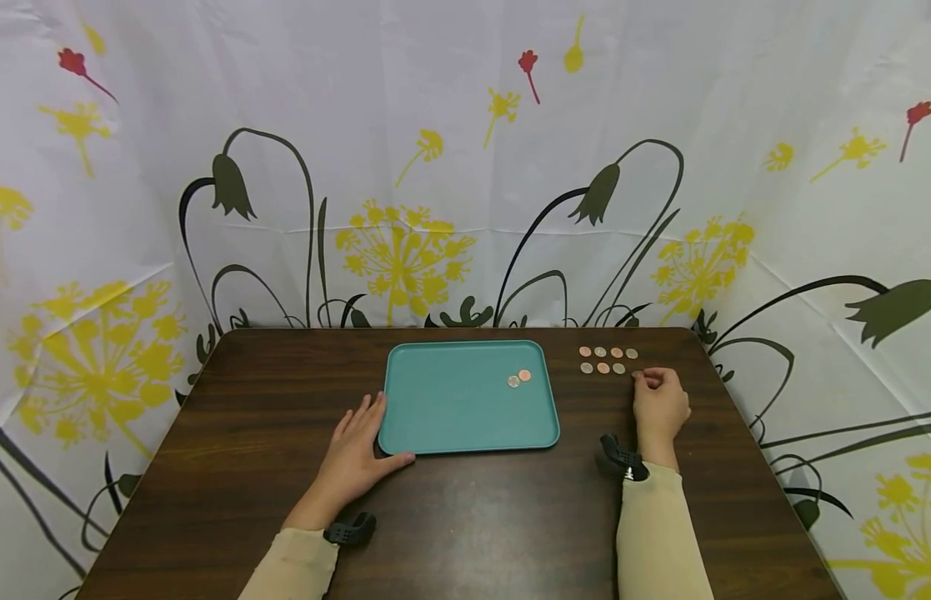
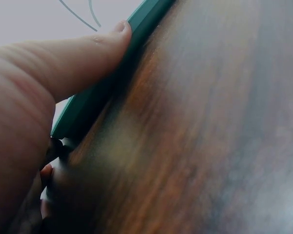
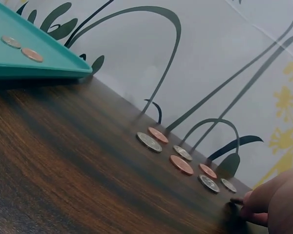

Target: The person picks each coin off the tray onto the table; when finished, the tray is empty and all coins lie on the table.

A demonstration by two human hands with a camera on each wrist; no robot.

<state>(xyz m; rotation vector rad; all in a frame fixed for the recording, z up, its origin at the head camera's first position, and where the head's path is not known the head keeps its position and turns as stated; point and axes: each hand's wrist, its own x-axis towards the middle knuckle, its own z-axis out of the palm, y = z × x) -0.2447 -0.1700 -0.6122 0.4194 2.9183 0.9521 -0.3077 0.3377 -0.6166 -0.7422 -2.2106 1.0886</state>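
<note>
My right hand (image 1: 662, 407) pinches a coin (image 1: 636, 374) between thumb and fingertips, at the right end of the nearer of two coin rows. In the right wrist view this coin (image 3: 236, 200) looks dark and sits just off the tabletop or touching it; I cannot tell which. Copper and silver coins (image 1: 603, 367) lie flat in the rows beside it. My left hand (image 1: 354, 454) rests at the near left corner of a teal tray (image 1: 450, 417), fingers straight along its left side, thumb on the front rim. Two coins, one silver (image 1: 513, 381) and one copper (image 1: 525, 376), lie inside the tray.
The dark wood table (image 1: 480, 525) ends at the back against a white curtain (image 1: 450, 108) printed with flowers. The tray's raised rim stands between the left hand and the coin rows.
</note>
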